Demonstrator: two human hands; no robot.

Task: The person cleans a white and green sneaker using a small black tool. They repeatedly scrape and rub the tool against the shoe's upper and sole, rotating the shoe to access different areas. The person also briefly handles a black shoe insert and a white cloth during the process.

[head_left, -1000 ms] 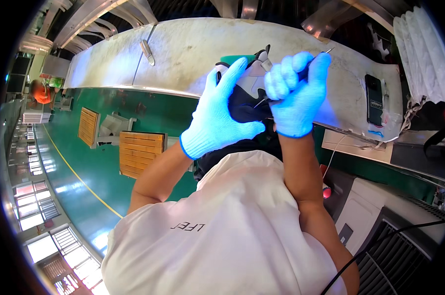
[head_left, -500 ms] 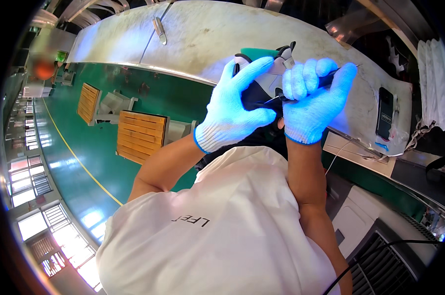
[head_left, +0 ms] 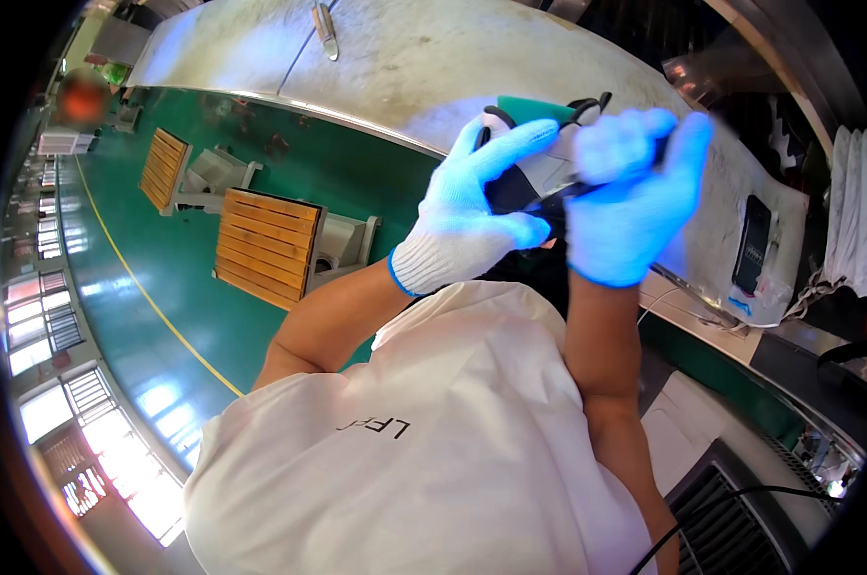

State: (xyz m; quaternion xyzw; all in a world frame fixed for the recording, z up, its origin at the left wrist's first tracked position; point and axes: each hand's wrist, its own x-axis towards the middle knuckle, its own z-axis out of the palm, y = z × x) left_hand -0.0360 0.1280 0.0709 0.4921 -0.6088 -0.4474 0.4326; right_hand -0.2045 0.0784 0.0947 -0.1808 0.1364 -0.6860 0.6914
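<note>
**Dark part being gripped between two gloved hands above a grey workbench**

A dark object with a white and green portion (head_left: 534, 158) is being held up in front of the chest, over the edge of a long grey workbench (head_left: 404, 67). It is being clasped by the left hand (head_left: 472, 225), gloved in pale blue knit, whose fingers are being curled around its near side with the forefinger stretched along the top. The right hand (head_left: 630, 211), also gloved, is being kept closed in a fist around a thin dark tool (head_left: 567, 190), whose tip is being pressed against the object; what kind of tool it is cannot be told. A black phone (head_left: 751, 244) is lying flat on the bench, well apart to the right. Wooden pallets (head_left: 265, 244) are standing on the green floor (head_left: 165, 278) below. A white shirt (head_left: 424, 450) is being worn.
</note>
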